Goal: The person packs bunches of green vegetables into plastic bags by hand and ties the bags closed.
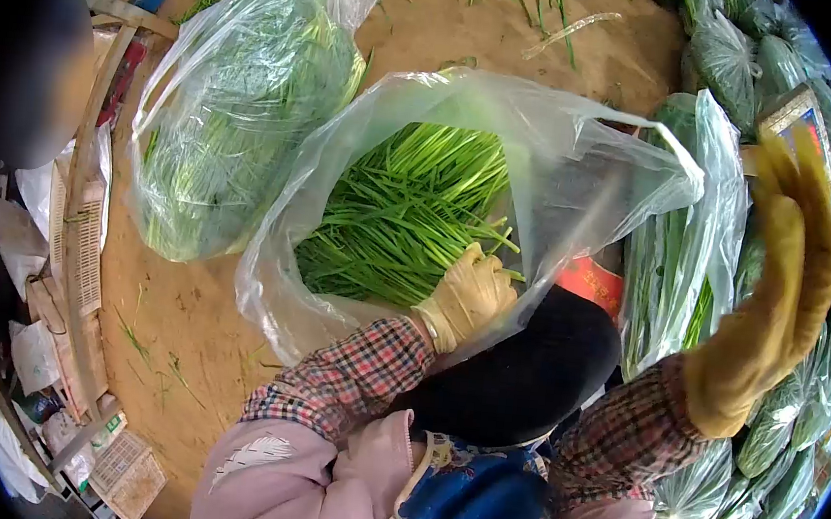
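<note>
A large clear plastic bag (279,292) lies wide open on its side in front of me, with long thin green stalks that look like chives (411,200) heaped inside. My left hand (471,299), in a pale yellow glove, is at the bag's near side against the stalk ends. Its fingers are curled, and whether they grip stalks or plastic is hidden. Raised at the right, my right hand (784,282) wears a darker yellow glove. The fingers are stretched out with nothing in them, slightly blurred, apart from the open bag.
A filled bag of greens (249,126) stands on the brown floor (181,338) to the left. More bagged greens (685,224) are piled along the right side. Loose stalks (547,4) are scattered at the top. A wooden frame (82,171) and pale crates (125,476) line the left.
</note>
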`<action>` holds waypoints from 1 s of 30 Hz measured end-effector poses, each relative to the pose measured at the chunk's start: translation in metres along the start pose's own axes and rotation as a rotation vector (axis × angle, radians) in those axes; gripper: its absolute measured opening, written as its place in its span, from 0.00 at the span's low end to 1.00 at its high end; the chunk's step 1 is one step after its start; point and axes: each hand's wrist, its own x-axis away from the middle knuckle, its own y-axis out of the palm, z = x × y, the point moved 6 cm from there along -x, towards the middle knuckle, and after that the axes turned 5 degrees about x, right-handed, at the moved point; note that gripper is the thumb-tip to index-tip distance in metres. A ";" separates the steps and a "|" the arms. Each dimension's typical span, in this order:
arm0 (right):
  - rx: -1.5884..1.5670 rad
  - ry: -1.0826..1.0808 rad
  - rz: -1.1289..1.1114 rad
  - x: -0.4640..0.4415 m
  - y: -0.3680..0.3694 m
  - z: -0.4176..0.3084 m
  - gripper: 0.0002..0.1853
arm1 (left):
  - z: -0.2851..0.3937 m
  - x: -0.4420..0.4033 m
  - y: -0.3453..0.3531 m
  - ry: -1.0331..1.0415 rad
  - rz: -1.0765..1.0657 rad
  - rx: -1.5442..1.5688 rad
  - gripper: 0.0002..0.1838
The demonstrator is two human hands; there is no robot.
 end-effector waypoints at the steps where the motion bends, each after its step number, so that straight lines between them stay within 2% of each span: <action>1: -0.068 0.016 -0.297 0.007 0.033 0.003 0.23 | 0.000 0.002 0.001 0.024 0.060 -0.041 0.06; 2: -0.119 0.048 -0.593 0.018 0.065 0.006 0.26 | 0.001 0.004 0.004 0.040 0.093 -0.050 0.06; 3: -0.069 -0.016 -1.022 0.029 0.111 0.023 0.30 | -0.005 0.006 0.016 -0.032 0.087 0.023 0.06; 4: 0.096 -0.029 -1.070 0.051 0.159 0.081 0.39 | -0.010 0.008 0.028 -0.104 0.086 0.095 0.07; 5: 0.553 0.148 -1.260 0.062 0.188 0.132 0.50 | -0.012 0.010 0.021 -0.120 0.085 0.079 0.08; 6: 0.707 0.271 -1.294 0.080 0.190 0.185 0.54 | -0.014 0.013 0.013 -0.135 0.083 0.064 0.11; 7: 0.961 0.268 -1.309 0.093 0.179 0.207 0.55 | -0.015 0.019 0.015 -0.136 0.080 0.058 0.11; 8: 1.011 0.356 -1.237 0.110 0.165 0.241 0.56 | -0.012 0.027 0.024 -0.087 -0.016 0.088 0.14; 9: 1.008 0.358 -1.244 0.107 0.164 0.236 0.56 | -0.006 0.034 0.032 -0.041 -0.109 0.122 0.16; 10: 0.908 0.498 -1.411 0.111 0.164 0.229 0.59 | 0.011 0.031 -0.021 0.024 -0.397 0.190 0.19; 11: 0.798 0.645 -1.569 0.119 0.160 0.224 0.62 | 0.014 0.048 -0.030 0.017 -0.398 0.199 0.19; 13: 0.770 0.735 -1.483 0.128 0.152 0.241 0.62 | 0.020 0.074 -0.072 0.001 0.078 0.584 0.15; 15: 0.725 0.765 -1.486 0.132 0.156 0.248 0.63 | -0.007 0.139 -0.058 -0.589 0.278 0.673 0.17; 16: 0.758 0.805 -1.516 0.120 0.154 0.212 0.62 | -0.025 0.166 -0.040 -1.017 0.294 1.143 0.22; 17: 0.713 0.804 -1.523 0.127 0.158 0.221 0.62 | -0.023 0.190 -0.017 -1.451 0.294 1.612 0.28; 18: 0.596 0.823 -1.530 0.138 0.162 0.241 0.63 | -0.027 0.209 0.010 -1.694 0.231 1.659 0.39; 19: 0.373 0.885 -1.518 0.157 0.173 0.270 0.63 | -0.033 0.209 0.024 -1.693 0.233 1.664 0.39; 20: 0.077 1.004 -1.484 0.172 0.179 0.294 0.63 | -0.031 0.200 0.040 -1.711 0.350 1.910 0.41; 21: -0.053 1.044 -1.471 0.177 0.182 0.281 0.64 | -0.026 0.187 0.050 -1.707 0.473 2.161 0.45; 22: 0.328 0.809 -1.568 0.173 0.172 0.276 0.66 | -0.023 0.176 0.056 -1.697 0.472 2.172 0.45; 23: 0.701 0.551 -1.620 0.159 0.164 0.238 0.69 | -0.021 0.156 0.054 -1.465 0.583 2.330 0.46; 24: 0.712 0.518 -1.639 0.153 0.159 0.191 0.71 | -0.020 0.143 0.047 -1.216 0.687 2.463 0.48; 25: 0.717 0.514 -1.630 0.165 0.160 0.182 0.71 | -0.019 0.144 0.049 -1.204 0.680 2.465 0.48; 27: 0.963 0.404 -1.791 0.188 0.157 0.170 0.71 | -0.021 0.150 0.064 -1.189 0.822 2.620 0.42; 30: 0.936 0.315 -1.697 0.198 0.159 0.145 0.72 | -0.027 0.141 0.051 -1.067 0.973 2.637 0.41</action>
